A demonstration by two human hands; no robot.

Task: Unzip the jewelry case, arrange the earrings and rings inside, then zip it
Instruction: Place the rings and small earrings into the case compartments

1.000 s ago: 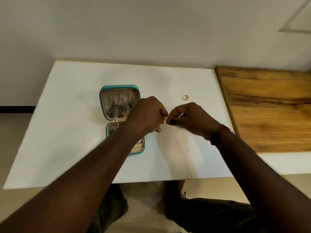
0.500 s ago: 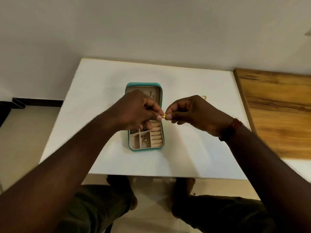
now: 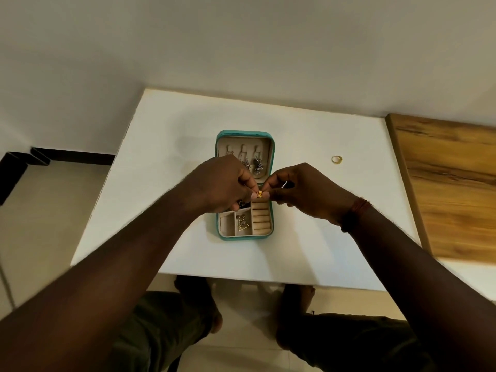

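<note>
A teal jewelry case (image 3: pixel 272 210) lies unzipped and flat on the white table (image 3: pixel 166 146). Dangling earrings (image 3: pixel 258 164) hang in its far lid. The near half has small compartments with a triangular earring (image 3: pixel 242 224) and beige ring rolls (image 3: pixel 261 219). Just above the ring rolls, my left hand (image 3: pixel 220 183) and my right hand (image 3: pixel 303 191) pinch a small gold ring (image 3: pixel 259 194) between their fingertips. A thin silver ring (image 3: pixel 284 184) also shows in my right hand's fingers. Another gold ring (image 3: pixel 336 159) lies on the table to the right.
A wooden surface (image 3: pixel 451 183) adjoins the table on the right. A pale wall runs behind the table. My knees and feet show below the table's near edge, over a tiled floor.
The view has shifted, so the case sits more centred. Both hands, pinching the gold ring, have come over the case's ring rolls from beside its right edge.
</note>
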